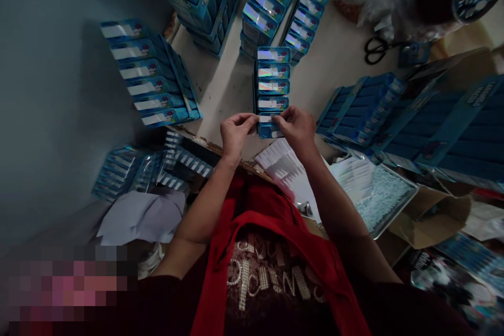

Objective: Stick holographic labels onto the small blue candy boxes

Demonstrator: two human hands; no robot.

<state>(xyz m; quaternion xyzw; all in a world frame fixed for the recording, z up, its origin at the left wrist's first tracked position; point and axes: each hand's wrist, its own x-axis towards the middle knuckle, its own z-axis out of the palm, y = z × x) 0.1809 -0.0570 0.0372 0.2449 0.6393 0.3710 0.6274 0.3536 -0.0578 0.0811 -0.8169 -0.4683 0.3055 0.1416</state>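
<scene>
A row of small blue boxes point(273, 87) with shiny white patches on their faces stands on the table before me. Near the close end of this row, a narrow white label point(265, 118) lies across one box. My left hand point(238, 134) pinches at the label's left end, thumb and forefinger together. At its right end, the fingers of my right hand point(297, 128) are closed on the label and press against the box. The fingertips partly cover both ends. Just below, the nearest box point(270, 132) of the row touches the one under my fingers.
More blue boxes stand in rows behind point(262, 16), in a stack at left point(151, 76) and in packs at right point(362, 110). White label sheets point(285, 168) lie at the table edge beside a tray point(394, 220) of pale scraps. Black scissors point(376, 51) lie farther back.
</scene>
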